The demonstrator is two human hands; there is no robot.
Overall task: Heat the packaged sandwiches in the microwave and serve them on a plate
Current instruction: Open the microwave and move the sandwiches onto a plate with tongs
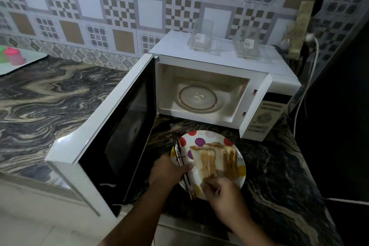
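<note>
Left hand (169,168) grips the tongs (180,158), right hand (221,189) pinches the sandwiches' (215,162) near corner on the dotted plate (201,140). I'd square them gently, mid-plate, no squeezing.

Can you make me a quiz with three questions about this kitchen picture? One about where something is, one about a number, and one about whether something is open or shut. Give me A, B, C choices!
1. Where is the spotted plate?
A. inside the microwave
B. on the counter in front of the microwave
C. on top of the microwave

2. How many clear plastic sandwich boxes stand on top of the microwave?
A. two
B. four
C. none

3. How is the microwave door?
A. shut
C. taken off
B. swung wide open

Answers:
1. B: the plate sits on the dark marbled counter, with sandwiches on it.
2. A: one box is nearer the middle and the other is to its right.
3. B: the glass turntable shows inside, with nothing on it.
</note>
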